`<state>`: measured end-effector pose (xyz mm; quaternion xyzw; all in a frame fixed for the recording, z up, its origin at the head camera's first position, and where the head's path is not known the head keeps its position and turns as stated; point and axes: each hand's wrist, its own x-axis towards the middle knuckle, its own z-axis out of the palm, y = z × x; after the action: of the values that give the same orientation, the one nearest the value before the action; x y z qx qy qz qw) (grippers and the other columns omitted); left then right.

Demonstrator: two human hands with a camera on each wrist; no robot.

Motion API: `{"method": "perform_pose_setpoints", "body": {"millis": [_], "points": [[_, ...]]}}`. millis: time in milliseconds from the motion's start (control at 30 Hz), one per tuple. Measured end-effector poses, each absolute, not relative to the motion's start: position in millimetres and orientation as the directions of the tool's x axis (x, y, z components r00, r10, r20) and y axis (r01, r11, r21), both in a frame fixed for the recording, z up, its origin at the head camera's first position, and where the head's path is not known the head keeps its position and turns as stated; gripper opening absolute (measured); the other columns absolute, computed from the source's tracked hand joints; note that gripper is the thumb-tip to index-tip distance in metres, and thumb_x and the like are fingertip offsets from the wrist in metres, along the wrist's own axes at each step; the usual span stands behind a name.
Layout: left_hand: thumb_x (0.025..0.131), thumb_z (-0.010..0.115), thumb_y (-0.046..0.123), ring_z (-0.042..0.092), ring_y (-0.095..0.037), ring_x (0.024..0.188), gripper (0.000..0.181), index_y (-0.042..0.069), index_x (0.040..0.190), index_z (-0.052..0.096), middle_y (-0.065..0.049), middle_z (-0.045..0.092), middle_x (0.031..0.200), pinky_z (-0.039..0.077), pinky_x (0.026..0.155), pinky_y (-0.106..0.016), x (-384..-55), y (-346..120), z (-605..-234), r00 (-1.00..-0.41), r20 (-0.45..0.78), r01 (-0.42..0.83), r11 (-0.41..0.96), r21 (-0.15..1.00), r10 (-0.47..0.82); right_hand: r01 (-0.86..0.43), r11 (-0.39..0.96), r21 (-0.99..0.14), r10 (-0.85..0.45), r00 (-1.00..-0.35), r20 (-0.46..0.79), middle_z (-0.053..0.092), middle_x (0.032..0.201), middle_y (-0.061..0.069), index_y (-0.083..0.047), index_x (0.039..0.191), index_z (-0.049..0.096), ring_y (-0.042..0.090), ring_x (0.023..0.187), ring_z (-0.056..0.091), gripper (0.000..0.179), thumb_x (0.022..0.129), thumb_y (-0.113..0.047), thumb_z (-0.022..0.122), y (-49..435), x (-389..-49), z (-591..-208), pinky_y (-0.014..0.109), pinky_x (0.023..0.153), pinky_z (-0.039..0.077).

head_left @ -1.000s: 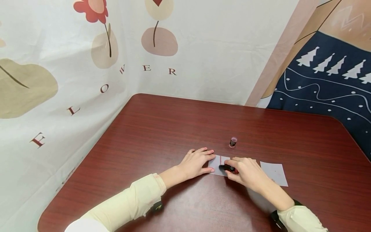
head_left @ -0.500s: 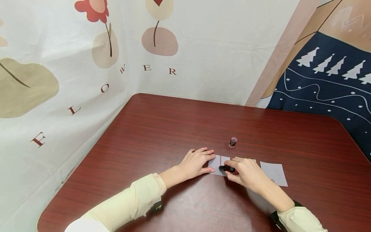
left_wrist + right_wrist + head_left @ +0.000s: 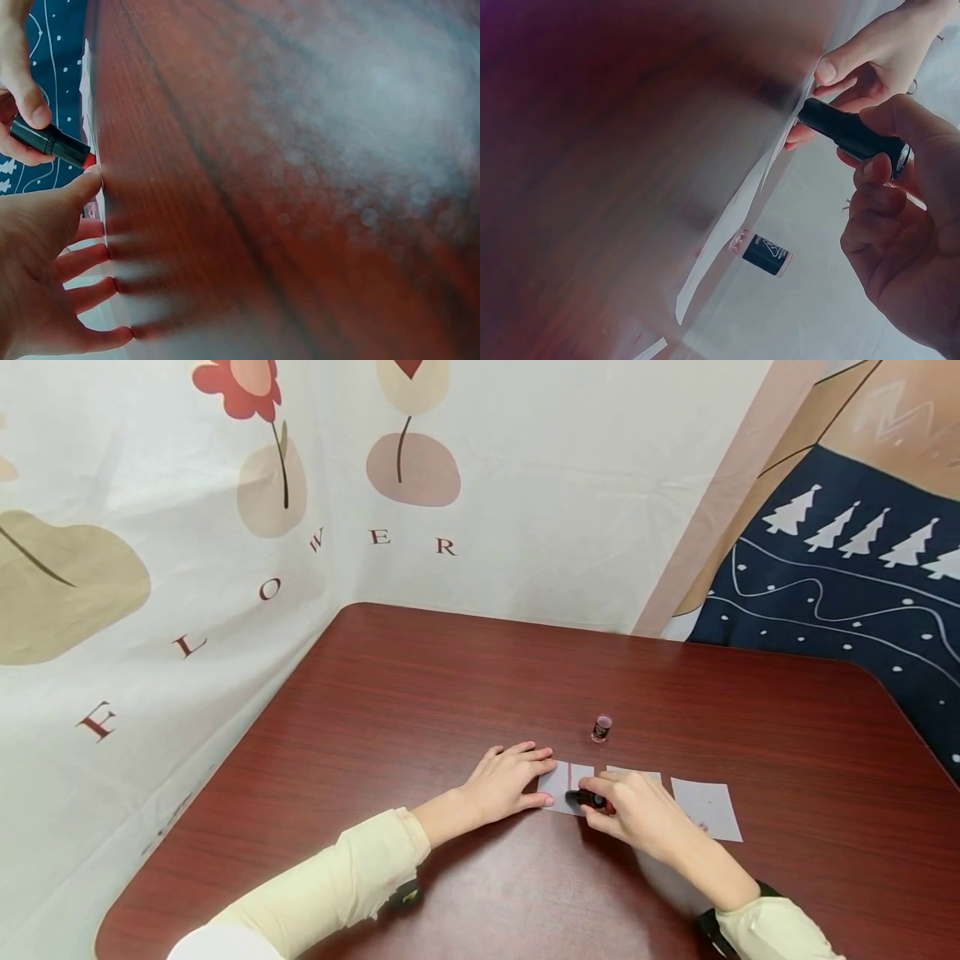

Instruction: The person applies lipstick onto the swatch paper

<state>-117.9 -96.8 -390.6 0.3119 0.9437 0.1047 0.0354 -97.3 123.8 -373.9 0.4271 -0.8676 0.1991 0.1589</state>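
My right hand pinches a black lipstick between thumb and fingers, tilted low over a small white paper square. In the left wrist view its red tip is right at the paper. A red line runs down from the paper's far edge to the lipstick. My left hand lies with spread fingers, its thumb and fingertips resting on the paper's left side. In the right wrist view the lipstick's black tube points toward the left hand's fingers, and its tip is hidden.
Beyond the papers stands a small clear pinkish cylinder with a black label. A second paper is mostly covered by the right hand, and a third paper with reddish marks lies further right. Printed cloth hangs behind the brown table.
The lipstick in my right hand has slid very slightly toward the near edge of the paper, and a little more red line shows. My left hand stays in place.
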Motion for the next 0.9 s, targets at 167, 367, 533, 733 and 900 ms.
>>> {"method": "perform_pose_setpoints", "body": {"millis": [167, 367, 533, 733, 900], "points": [[0.088, 0.057, 0.048, 0.035, -0.021, 0.131, 0.054, 0.021, 0.134, 0.053, 0.005, 0.043, 0.141, 0.033, 0.096, -0.051, -116.2, -95.4, -389.7, -0.800, -0.010, 0.585, 0.784, 0.208, 0.600, -0.796, 0.561, -0.228, -0.675, -0.599, 0.431, 0.048, 0.066, -0.012, -0.007, 0.086, 0.069, -0.004, 0.052, 0.037, 0.014, 0.073, -0.009, 0.071, 124.9, -94.9, -375.2, 0.014, 0.046, 0.032], [0.088, 0.057, 0.048, 0.035, -0.021, 0.131, 0.054, 0.021, 0.134, 0.053, 0.005, 0.043, 0.141, 0.033, 0.096, -0.051, -115.9, -93.7, -390.7, -0.798, -0.005, 0.589, 0.781, 0.208, 0.603, -0.799, 0.548, -0.247, -0.682, -0.598, 0.420, 0.051, 0.067, -0.011, -0.007, 0.087, 0.068, -0.004, 0.052, 0.038, 0.013, 0.074, -0.008, 0.070, 126.0, -93.6, -374.0, 0.013, 0.047, 0.033], [0.088, 0.057, 0.048, 0.036, -0.021, 0.131, 0.054, 0.021, 0.134, 0.053, 0.004, 0.043, 0.141, 0.033, 0.096, -0.051, -115.7, -93.9, -391.1, -0.796, 0.003, 0.592, 0.778, 0.210, 0.605, -0.806, 0.534, -0.256, -0.689, -0.590, 0.421, 0.054, 0.068, -0.010, -0.006, 0.087, 0.068, -0.004, 0.052, 0.039, 0.013, 0.074, -0.007, 0.070, 126.3, -92.8, -373.0, 0.013, 0.047, 0.033], [0.088, 0.058, 0.048, 0.036, -0.021, 0.131, 0.053, 0.021, 0.133, 0.054, 0.004, 0.044, 0.140, 0.034, 0.095, -0.051, -115.6, -95.3, -390.4, -0.797, 0.006, 0.592, 0.778, 0.209, 0.604, -0.799, 0.539, -0.267, -0.690, -0.600, 0.404, 0.056, 0.070, -0.009, -0.006, 0.087, 0.068, -0.004, 0.052, 0.040, 0.013, 0.075, -0.008, 0.069, 125.0, -92.8, -373.1, 0.013, 0.046, 0.034], [0.088, 0.057, 0.048, 0.036, -0.022, 0.131, 0.053, 0.020, 0.133, 0.054, 0.004, 0.044, 0.140, 0.034, 0.095, -0.051, -115.9, -96.2, -390.3, -0.797, 0.006, 0.592, 0.779, 0.208, 0.604, -0.787, 0.549, -0.281, -0.694, -0.616, 0.372, 0.058, 0.071, -0.008, -0.005, 0.088, 0.068, -0.003, 0.052, 0.041, 0.013, 0.076, -0.008, 0.069, 123.5, -92.7, -372.2, 0.014, 0.047, 0.035]]}}
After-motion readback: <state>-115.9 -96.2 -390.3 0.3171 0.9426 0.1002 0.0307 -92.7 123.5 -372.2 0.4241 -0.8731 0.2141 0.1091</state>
